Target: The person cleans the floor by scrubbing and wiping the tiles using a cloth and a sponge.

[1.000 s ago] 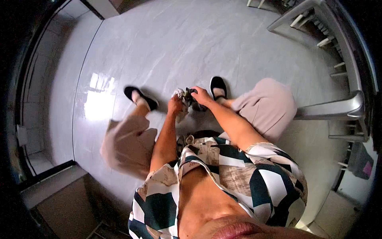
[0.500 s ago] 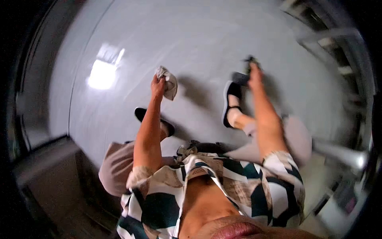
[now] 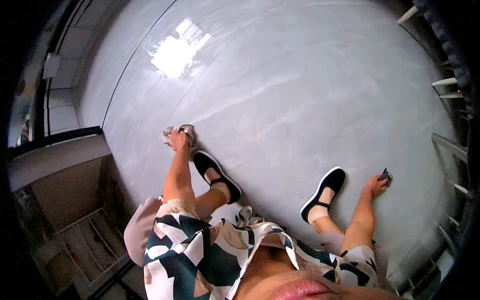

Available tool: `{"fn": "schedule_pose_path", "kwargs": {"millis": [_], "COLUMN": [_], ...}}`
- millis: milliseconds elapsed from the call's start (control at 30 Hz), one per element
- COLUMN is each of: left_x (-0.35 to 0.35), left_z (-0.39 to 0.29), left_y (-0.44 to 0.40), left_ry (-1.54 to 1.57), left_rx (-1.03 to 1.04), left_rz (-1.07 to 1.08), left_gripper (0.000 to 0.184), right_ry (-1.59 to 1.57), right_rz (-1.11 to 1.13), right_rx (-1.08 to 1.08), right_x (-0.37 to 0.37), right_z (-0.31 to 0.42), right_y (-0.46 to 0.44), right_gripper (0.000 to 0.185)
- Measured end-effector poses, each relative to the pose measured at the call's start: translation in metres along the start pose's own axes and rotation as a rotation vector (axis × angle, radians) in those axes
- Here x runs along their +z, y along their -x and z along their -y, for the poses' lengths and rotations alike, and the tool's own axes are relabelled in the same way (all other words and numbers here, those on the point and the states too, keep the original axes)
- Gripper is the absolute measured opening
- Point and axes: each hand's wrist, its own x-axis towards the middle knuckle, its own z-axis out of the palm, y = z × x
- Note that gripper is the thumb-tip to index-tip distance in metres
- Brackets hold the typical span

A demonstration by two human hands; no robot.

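Note:
My left hand [image 3: 178,141] is closed on a crumpled, pale beige-grey cloth [image 3: 187,132], low at the floor in front of my left shoe [image 3: 215,172]. Part of the cloth spreads out on both sides of my fingers. Out to the right, my right hand [image 3: 373,187] grips a small dark grey object [image 3: 384,177] with a yellow-green patch at its edge. Its kind is not clear, and my fingers cover part of it. My right shoe [image 3: 327,190] lies to the left of that hand.
Shiny grey floor [image 3: 280,105] stretches ahead, with a bright light reflection on it. A dark-edged cabinet or shelf [image 3: 55,142] stands close on my left. Along the right side are metal frames and legs [image 3: 450,147], partly lost in shadow.
My left hand has come down and nearer with the cloth. My right hand has swung outward to the right and nearer with the dark object. My feet and the view have shifted.

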Motion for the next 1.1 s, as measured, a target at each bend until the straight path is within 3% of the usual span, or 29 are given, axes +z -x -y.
{"fn": "schedule_pose_path", "kwargs": {"millis": [33,133,200,333,433,467,533,600,667,800,967,1100], "left_x": [0.001,0.025,0.035,0.039,0.017,0.007,0.009,0.061,0.071,0.059,0.052,0.039], "left_z": [-0.010,-0.037,-0.066,-0.195,-0.316,-0.352,-0.406,-0.404,-0.388,-0.293,-0.188,-0.114], "left_y": [0.002,-0.035,-0.079,-0.111,-0.067,-0.028,0.025,0.048,0.086,0.173,0.250,0.275], "left_ry": [-0.013,-0.037,-0.006,0.045,0.198,0.451,0.250,0.398,0.284,0.330,0.233,0.220], "left_rx": [-0.041,0.201,0.447,0.785,1.024,1.061,1.059,1.372,1.515,1.748,1.716,1.690], "left_rz": [-0.009,-0.240,-0.262,-0.278,-0.072,0.061,0.198,0.004,0.200,0.287,0.512,0.499], "left_gripper": [0.061,0.061,0.062,0.061,0.062,0.058,0.055,0.056,0.053,0.057,0.053,0.046], "right_ry": [0.097,0.098,0.098,0.016,-0.096,-0.123,-0.155,-0.265,-0.294,-0.288,-0.399,-0.379], "right_rz": [-0.065,-0.066,-0.048,-0.080,-0.061,-0.005,-0.004,-0.005,0.106,0.199,0.313,0.422], "right_rx": [-0.035,-0.208,-0.321,-0.657,-0.998,-1.091,-1.269,-1.332,-1.378,-1.361,-1.324,-1.292], "right_x": [0.001,0.014,0.023,0.039,0.032,0.032,0.032,0.026,0.015,0.002,-0.023,-0.043], "right_z": [0.007,0.070,0.125,0.238,0.310,0.335,0.352,0.346,0.328,0.252,0.150,0.103], "right_y": [0.002,-0.005,-0.006,0.027,0.081,0.106,0.145,0.171,0.182,0.213,0.275,0.313], "right_gripper": [0.057,0.055,0.052,0.051,0.050,0.050,0.049,0.050,0.052,0.054,0.056,0.052]}}
